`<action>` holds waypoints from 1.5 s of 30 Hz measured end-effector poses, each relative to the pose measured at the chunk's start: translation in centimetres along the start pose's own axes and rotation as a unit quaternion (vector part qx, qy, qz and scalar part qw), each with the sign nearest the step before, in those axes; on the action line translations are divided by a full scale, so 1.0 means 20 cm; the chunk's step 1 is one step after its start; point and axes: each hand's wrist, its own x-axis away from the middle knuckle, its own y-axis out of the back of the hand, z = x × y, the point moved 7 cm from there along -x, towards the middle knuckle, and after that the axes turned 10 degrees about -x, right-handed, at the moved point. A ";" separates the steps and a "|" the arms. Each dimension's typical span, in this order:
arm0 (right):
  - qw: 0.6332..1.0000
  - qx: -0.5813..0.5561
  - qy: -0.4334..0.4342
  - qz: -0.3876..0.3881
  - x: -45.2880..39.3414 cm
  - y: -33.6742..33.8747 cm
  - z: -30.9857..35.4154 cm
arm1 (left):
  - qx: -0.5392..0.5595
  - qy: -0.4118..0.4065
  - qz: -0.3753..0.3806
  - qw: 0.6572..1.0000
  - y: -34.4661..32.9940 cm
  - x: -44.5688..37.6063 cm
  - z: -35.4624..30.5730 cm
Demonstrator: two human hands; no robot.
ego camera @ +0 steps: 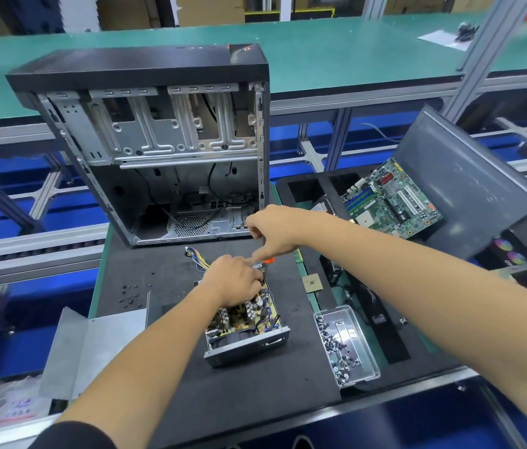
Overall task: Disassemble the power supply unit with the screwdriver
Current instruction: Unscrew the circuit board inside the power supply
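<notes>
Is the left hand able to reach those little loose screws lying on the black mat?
Probably yes. The loose screws lie apart on the mat, left of the left hand, uncovered, with nothing between.

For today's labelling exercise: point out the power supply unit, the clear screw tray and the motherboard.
power supply unit (249,346): head view, on its near metal wall.
clear screw tray (367,348): head view, on its right rim.
motherboard (391,199): head view, on the board's middle.

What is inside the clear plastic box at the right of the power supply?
The clear plastic box holds many small screws, heaped along its left side and near end. What lies beneath the heap is covered.
</notes>
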 end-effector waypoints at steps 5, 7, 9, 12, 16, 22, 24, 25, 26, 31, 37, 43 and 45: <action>0.999 -0.006 -0.046 0.025 -0.02 -0.02 0.00 | -0.006 -0.004 -0.004 1.000 0.01 0.00 0.00; 0.999 0.004 -0.036 0.027 -0.02 -0.01 0.02 | -0.011 -0.002 -0.003 1.000 0.01 0.00 0.00; 0.999 0.015 -0.042 0.028 -0.01 0.00 0.01 | -0.012 -0.001 -0.001 1.000 0.01 0.00 0.00; 0.998 0.004 -0.055 0.014 0.00 -0.01 -0.01 | -0.011 -0.001 0.003 1.000 0.00 0.00 0.00; 0.998 -0.016 -0.047 -0.042 0.02 0.01 -0.04 | -0.003 0.000 0.002 1.000 0.00 0.00 0.00; 0.996 -0.035 -0.041 -0.069 0.03 0.04 -0.05 | 0.000 0.000 0.005 1.000 0.00 0.00 0.00; 0.996 -0.038 -0.042 -0.070 0.04 0.04 -0.06 | -0.001 -0.001 0.006 1.000 0.00 0.00 0.00; 0.996 -0.041 -0.042 -0.066 0.04 0.04 -0.06 | -0.002 -0.002 0.007 1.000 0.00 0.00 0.00; 0.996 -0.045 -0.043 -0.063 0.05 0.04 -0.07 | -0.005 -0.002 0.009 1.000 0.00 0.00 -0.01; 0.996 -0.056 -0.043 -0.058 0.06 0.03 -0.07 | -0.007 0.000 0.014 1.000 0.01 0.00 -0.01; 0.995 -0.061 -0.043 -0.059 0.06 0.00 -0.09 | 0.004 0.006 0.026 1.000 0.01 0.00 -0.01; 0.995 -0.070 -0.047 -0.059 0.05 -0.03 -0.09 | 0.015 0.017 0.025 0.999 0.00 0.00 0.00; 0.995 -0.067 -0.047 -0.057 0.05 -0.03 -0.10 | 0.015 0.014 0.028 0.999 -0.01 0.00 0.00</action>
